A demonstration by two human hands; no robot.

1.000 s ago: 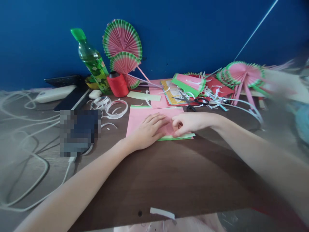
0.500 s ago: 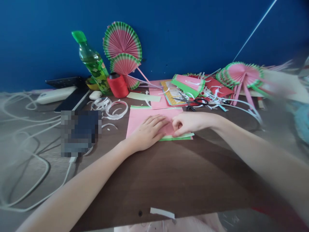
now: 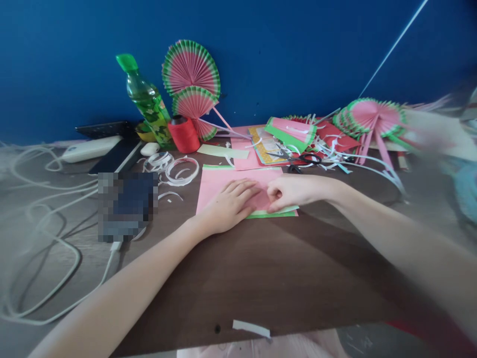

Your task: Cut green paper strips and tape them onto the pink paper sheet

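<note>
A sheet of pink paper (image 3: 212, 186) with green borders along its front and back edges lies on the dark table. My left hand (image 3: 236, 201) rests flat on its middle, fingers stretched together and pointing right. Just to the right, my right hand (image 3: 285, 193) is closed, thumb and curled fingers pressed down near the sheet's front edge. A pale green strip (image 3: 292, 209) pokes out from beneath that hand, along the green border (image 3: 278, 215). Whatever the right fingertips pinch, if anything, is hidden.
Behind the sheet lie scissors (image 3: 298, 158), paper scraps and a folded pink-green piece (image 3: 292, 132). Pleated fans (image 3: 192, 69) lean on the blue wall beside a bottle (image 3: 147, 102) and red thread spool (image 3: 184, 135). Tape rolls (image 3: 181, 170), a blurred-out device (image 3: 128, 206) and cables are left.
The view has shifted slightly, so the background things appear a little lower and further right. Both hands keep nearly the same place on the pink paper.
</note>
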